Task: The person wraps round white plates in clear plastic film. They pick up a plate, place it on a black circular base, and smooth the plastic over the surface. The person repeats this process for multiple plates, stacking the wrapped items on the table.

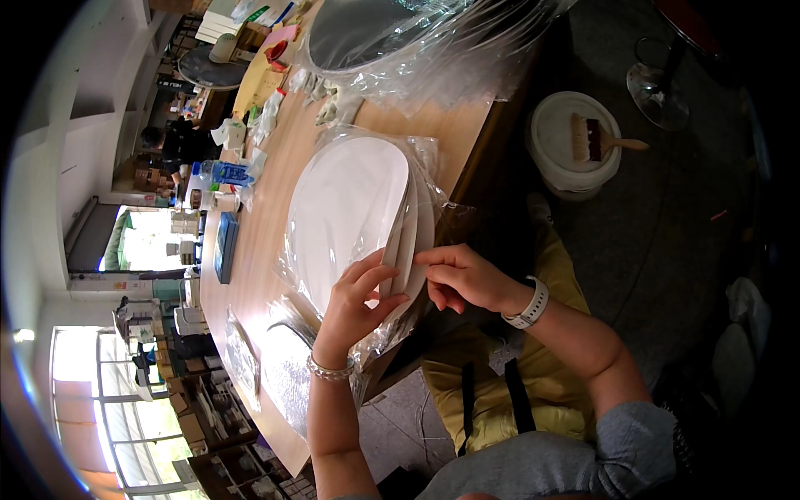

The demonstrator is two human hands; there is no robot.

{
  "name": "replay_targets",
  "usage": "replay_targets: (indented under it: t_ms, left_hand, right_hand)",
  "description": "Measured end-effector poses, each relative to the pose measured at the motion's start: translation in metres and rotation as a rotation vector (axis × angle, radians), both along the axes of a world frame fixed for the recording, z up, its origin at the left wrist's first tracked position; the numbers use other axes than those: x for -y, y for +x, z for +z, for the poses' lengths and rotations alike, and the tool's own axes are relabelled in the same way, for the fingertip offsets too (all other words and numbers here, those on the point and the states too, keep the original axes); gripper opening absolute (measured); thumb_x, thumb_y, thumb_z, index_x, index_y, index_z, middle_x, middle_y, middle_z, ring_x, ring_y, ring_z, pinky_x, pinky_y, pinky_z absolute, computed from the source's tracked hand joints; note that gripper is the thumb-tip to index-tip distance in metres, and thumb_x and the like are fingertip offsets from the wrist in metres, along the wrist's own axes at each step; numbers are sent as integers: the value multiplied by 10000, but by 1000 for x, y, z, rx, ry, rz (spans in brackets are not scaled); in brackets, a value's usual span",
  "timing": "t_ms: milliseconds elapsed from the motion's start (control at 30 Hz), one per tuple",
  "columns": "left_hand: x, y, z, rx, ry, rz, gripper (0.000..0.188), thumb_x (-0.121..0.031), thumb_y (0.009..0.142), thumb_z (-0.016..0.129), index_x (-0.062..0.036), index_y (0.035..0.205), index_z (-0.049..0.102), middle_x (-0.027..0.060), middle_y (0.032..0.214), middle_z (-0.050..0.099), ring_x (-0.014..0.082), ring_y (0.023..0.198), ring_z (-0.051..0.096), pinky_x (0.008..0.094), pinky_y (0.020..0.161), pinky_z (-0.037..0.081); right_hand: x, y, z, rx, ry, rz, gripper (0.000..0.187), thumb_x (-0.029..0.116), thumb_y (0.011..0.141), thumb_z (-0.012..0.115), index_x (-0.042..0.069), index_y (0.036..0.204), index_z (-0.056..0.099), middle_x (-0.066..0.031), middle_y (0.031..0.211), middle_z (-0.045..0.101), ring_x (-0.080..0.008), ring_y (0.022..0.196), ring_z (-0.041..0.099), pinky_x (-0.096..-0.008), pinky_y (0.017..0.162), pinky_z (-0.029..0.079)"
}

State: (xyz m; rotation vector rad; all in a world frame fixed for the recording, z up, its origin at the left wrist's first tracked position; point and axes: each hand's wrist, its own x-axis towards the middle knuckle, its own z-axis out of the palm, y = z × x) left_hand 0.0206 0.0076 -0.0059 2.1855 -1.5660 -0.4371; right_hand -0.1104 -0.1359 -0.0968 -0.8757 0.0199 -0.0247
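Head view: left hand (360, 298) and right hand (473, 275), part-curled, grip indeterminable, touch the edge of rounded white sheets (343, 204) just beyond them, judged light, flexible, probably slippery, best held by the rim.

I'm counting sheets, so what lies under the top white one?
More white sheets show at the edge by the left hand and right hand; clear plastic sticks out around them. Their middles and anything beneath are covered.

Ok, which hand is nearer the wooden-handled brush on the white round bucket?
Right hand: below-left of the brush in the picture. The left hand is farther left.
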Motion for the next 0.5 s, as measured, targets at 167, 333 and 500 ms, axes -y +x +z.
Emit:
replay_targets:
  t_ms: [167,333,500]
  left_hand:
    - [1,-3,7,-59,50,41,361,2,700,722,-73,1042,636,145,1182,575,259,950,604,289,614,567]
    - [-1,-1,5,73,-21,-40,341,74,751,552,-61,1053,636,159,1166,583,279,915,602,309,678,528]
    - [1,0,2,108,-5,-74,322,10,726,663,-70,1038,641,154,1171,580,265,907,599,301,640,541]
  right_hand:
    - [-1,0,-1,36,19,-6,386,129,953,390,-51,1294,409,-66,611,575,-79,426,475,-197,408,389]
    - [-1,1,-2,21,22,-16,378,126,953,389,-41,1291,418,-64,609,573,-77,422,472,-198,404,388]
    - [-1,2,-1,13,4,-4,375,133,950,397,-45,1279,431,-61,604,572,-76,419,472,-196,404,385]
